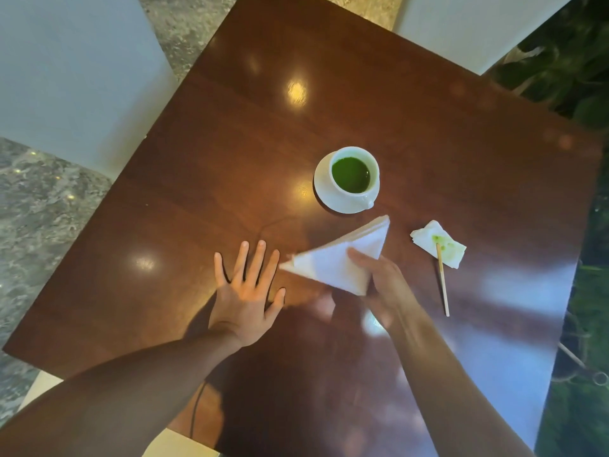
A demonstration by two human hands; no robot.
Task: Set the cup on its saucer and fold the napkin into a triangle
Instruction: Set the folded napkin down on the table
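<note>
Just short of the white ceramic saucer (324,196), on the near side of the glossy dark wooden table (230,143), the white paper napkin (333,262) is already folded into a triangle and is held by the right hand (379,282). That hand's fingers (357,255) are closed on the napkin near its lower right corner, thumb on top and the rest hidden underneath. The napkin looks lifted or only lightly touching the table; its left tip is blurred, so I cannot tell which. Its long folded edge runs from lower left to upper right, pointing towards the white cup of green liquid (353,173), which sits on the saucer, so that part of the task looks done.

The left hand (245,291) lies flat with fingers spread wide, holding nothing, just left of the napkin's left tip. It is the nearer hand to that free corner, so pressing it down would fall to it, while the right hand lowers the fold.

Well apart to the right lie a crumpled green-stained tissue (438,244) and a thin wooden stirring stick (442,282).
</note>
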